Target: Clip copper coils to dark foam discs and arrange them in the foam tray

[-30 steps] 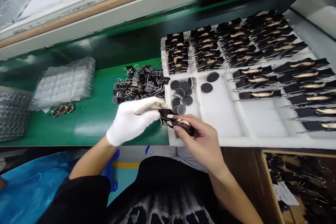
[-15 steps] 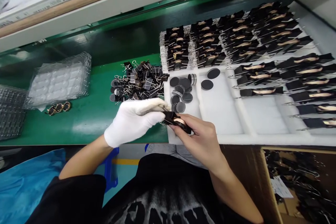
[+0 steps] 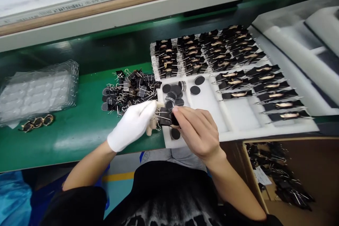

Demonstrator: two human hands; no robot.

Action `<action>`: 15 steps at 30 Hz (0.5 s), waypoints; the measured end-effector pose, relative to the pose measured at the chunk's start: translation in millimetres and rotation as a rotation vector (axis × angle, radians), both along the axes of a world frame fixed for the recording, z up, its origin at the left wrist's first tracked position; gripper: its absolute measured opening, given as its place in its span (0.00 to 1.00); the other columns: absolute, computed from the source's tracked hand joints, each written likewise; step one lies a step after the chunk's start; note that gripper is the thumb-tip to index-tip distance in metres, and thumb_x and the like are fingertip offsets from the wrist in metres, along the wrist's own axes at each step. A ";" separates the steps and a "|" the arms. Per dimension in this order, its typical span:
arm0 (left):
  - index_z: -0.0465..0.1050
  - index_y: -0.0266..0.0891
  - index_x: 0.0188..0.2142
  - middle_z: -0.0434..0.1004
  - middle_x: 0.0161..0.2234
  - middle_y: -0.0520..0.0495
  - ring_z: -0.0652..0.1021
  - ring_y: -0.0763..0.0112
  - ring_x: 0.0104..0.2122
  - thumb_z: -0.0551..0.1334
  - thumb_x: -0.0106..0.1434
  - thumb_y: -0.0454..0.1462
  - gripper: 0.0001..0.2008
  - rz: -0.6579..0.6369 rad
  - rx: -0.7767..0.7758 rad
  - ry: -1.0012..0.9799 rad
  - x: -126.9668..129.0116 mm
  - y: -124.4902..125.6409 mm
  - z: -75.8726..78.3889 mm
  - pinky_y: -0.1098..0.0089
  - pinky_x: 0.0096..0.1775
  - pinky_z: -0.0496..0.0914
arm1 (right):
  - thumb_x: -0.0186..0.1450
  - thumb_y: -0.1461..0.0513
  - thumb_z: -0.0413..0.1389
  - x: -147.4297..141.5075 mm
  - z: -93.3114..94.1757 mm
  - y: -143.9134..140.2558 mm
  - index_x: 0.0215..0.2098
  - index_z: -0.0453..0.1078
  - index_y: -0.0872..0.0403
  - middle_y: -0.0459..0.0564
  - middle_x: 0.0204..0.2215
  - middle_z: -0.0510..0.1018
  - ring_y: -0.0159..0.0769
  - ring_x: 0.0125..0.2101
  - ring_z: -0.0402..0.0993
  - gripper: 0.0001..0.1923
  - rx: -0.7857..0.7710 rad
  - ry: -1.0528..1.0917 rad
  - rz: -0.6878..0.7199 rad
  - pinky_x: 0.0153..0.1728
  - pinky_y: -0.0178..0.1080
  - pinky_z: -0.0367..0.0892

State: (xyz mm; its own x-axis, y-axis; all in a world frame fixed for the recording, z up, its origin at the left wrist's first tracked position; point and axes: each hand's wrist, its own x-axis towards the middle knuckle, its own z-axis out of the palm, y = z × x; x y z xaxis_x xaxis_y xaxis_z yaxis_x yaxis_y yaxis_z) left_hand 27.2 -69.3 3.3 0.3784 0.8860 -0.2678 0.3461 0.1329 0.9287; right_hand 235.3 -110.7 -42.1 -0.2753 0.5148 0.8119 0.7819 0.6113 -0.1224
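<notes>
My left hand [image 3: 134, 123], in a white glove, is closed at the wire-handle end of a black binder clip [image 3: 166, 116]. Bare and closed, my right hand [image 3: 198, 132] grips the clip's other end together with a dark rounded piece that has a gold-toned edge [image 3: 174, 126]. My fingers cover most of that piece. Several dark discs [image 3: 172, 90] with silvery rims lie just beyond my hands in the white foam tray [image 3: 217, 107]. Another disc [image 3: 175, 134] sits below the held clip. Left of the tray, a heap of binder clips [image 3: 132, 90] rests on the green table.
Rows of clipped black pieces with gold-toned edges [image 3: 272, 86] fill the tray's back and right. Clear plastic trays [image 3: 39, 90] are stacked at left, near three joined gold-rimmed rings [image 3: 37, 123]. A shelf edge [image 3: 119, 14] crosses above. A box of clips [image 3: 280, 176] stands lower right.
The binder clip has turned so its broad face and wire handles show. My right fingers have shifted onto its end. The view has swung, showing more foam trays at right.
</notes>
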 end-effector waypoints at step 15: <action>0.76 0.37 0.30 0.79 0.21 0.50 0.78 0.75 0.21 0.61 0.71 0.48 0.20 -0.193 -0.194 -0.046 -1.5 4.9 0.9 0.76 0.28 0.71 | 0.69 0.70 0.60 16.5 12.6 4.3 0.43 0.80 0.58 0.56 0.44 0.87 0.46 0.44 0.84 0.08 0.147 -0.329 0.020 0.30 0.42 0.62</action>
State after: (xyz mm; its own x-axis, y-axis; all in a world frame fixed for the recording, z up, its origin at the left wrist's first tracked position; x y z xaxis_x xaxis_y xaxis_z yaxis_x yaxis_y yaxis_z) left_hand 25.8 -64.4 4.2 0.5514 0.7300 -0.4037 0.3401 0.2452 0.9079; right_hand 251.8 -106.4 -29.5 -0.5430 0.3911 0.7431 0.7526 0.6193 0.2240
